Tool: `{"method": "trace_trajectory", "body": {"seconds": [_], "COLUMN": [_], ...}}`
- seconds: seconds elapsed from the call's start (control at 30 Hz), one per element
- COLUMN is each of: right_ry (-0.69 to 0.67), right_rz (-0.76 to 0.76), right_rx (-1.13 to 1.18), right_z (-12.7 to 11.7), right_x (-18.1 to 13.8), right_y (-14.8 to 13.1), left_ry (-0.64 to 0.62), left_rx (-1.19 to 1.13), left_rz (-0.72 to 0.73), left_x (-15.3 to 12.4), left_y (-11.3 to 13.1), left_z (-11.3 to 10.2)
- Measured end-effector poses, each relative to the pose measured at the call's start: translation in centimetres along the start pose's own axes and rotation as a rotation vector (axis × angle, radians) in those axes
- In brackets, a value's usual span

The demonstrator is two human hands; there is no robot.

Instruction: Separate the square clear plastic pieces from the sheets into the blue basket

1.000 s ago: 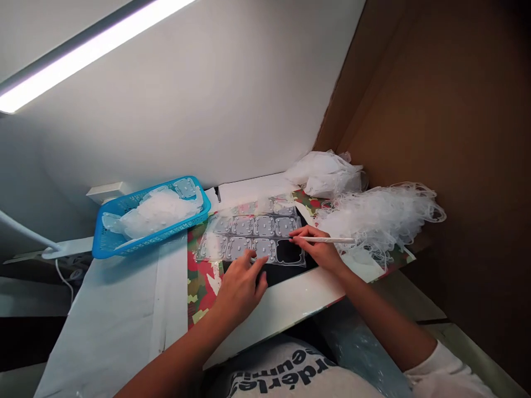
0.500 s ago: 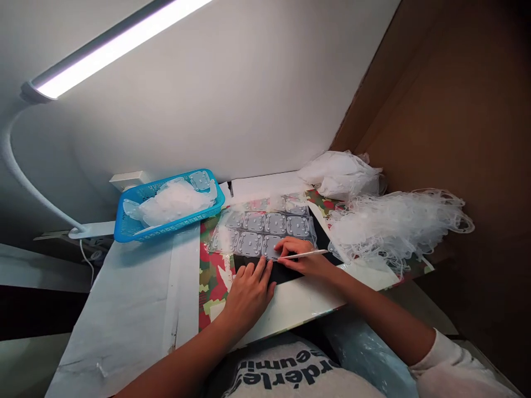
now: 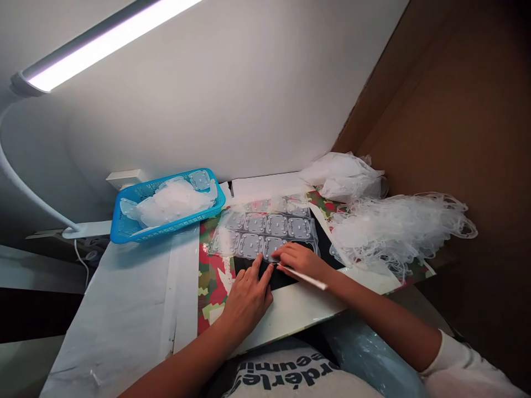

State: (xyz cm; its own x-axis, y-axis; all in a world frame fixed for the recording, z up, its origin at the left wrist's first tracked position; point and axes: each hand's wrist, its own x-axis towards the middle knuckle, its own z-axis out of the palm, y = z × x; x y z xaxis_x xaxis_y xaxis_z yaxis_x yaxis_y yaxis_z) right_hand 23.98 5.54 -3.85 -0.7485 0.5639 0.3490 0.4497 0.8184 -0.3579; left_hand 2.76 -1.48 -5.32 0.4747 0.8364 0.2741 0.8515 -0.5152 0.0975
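Observation:
A clear, flexible sheet (image 3: 251, 245) of molded, square-shaped pieces lies over a black surface (image 3: 286, 275) on the table. My left hand (image 3: 251, 287) rests at its near edge, index and middle fingers stretched out and touching the rim. My right hand (image 3: 301, 260) is closed around a thin white stick (image 3: 306, 278), whose tip is hidden under the fingers at the sheet's near edge. The stick's free end slants down to the right. What kind of tool it is, I cannot tell.
At the back left stands a blue basket (image 3: 166, 224) holding clear pieces. Tangled translucent trimmings (image 3: 398, 226) are heaped on the right, before a white plastic bag (image 3: 348, 174). A lit lamp (image 3: 112, 44) hangs at upper left. Brown cardboard (image 3: 448, 121) walls the right side.
The white stick's free end has swung down toward me, and my right hand has turned with it. My left hand stays at the sheet's near edge, its fingers slightly shifted.

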Motion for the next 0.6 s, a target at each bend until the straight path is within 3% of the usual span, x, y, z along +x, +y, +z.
{"method": "trace_trajectory", "body": {"seconds": [0.07,0.13,0.2,0.33,0.43,0.5,0.6], "right_ry": [0.0,0.077,0.265,0.771,0.718,0.606,0.471], "right_rz": [-0.078,-0.034,0.174,0.692,0.795,0.758,0.639], "right_rx": [-0.062,-0.009,0.109,0.354,0.615,0.69,0.674], "right_z": [-0.2,-1.1,-2.7,-5.4,-5.5,-5.1,-5.3], "right_x": [0.4,0.8,1.2,1.2,0.9,0.8,0.9], "right_y": [0.0,0.8,2.6,7.4,8.1,6.5,2.4], "left_ry": [-0.017,-0.043,-0.062,-0.083,-0.094,-0.102,-0.104], "left_rx": [0.01,0.015,0.012,-0.012,-0.101,-0.288,-0.719], "left_rz": [0.0,0.005,0.004,-0.012,-0.039,-0.084,-0.269], "left_x": [0.0,0.1,0.1,0.0,0.4,1.5,5.0], "left_y": [0.0,0.0,0.0,0.2,-0.1,-0.9,-2.7], "left_z": [-0.1,-0.2,-0.4,-0.4,-1.1,-2.1,-3.6]}}
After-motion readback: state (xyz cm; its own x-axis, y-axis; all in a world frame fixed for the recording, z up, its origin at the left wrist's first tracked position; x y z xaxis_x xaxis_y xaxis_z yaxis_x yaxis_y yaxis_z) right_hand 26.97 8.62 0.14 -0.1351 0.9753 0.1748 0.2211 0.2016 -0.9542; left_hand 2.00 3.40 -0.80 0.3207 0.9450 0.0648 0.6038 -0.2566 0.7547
